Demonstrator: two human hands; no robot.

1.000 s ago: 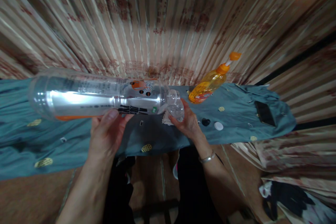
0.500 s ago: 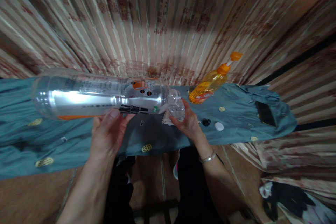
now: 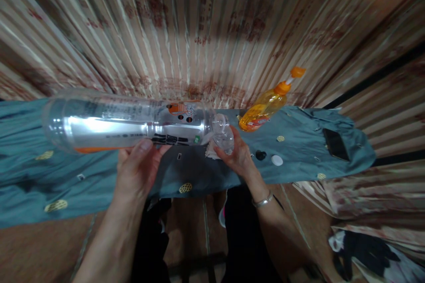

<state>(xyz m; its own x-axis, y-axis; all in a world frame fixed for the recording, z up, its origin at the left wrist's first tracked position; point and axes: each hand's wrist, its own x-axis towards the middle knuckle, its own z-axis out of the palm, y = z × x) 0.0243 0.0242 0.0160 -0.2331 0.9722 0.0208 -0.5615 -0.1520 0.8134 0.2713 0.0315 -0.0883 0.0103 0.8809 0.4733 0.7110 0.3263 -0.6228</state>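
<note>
A large clear plastic bottle (image 3: pixel 109 121) with a silver, orange and black label lies sideways above the cloth, its neck to the right. Gripping its underside near the middle is my left hand (image 3: pixel 137 168). My right hand (image 3: pixel 237 154) is closed around a small clear plastic piece (image 3: pixel 226 137) at the bottle's neck end. A crumpled whitish tissue (image 3: pixel 211 150) shows just below that piece. An orange-capped bottle of yellow liquid (image 3: pixel 264 109) leans to the right of my right hand.
The teal cloth (image 3: pixel 186 172) covers a narrow table. A black cap (image 3: pixel 260 154), a white round cap (image 3: pixel 276 160) and a dark phone (image 3: pixel 336 144) lie on its right part. Curtains (image 3: pixel 206 44) hang behind. Dark and white fabric (image 3: pixel 372 252) is low at the right.
The large bottle sits very slightly lower and to the right in view. Both hands keep their holds with almost no movement.
</note>
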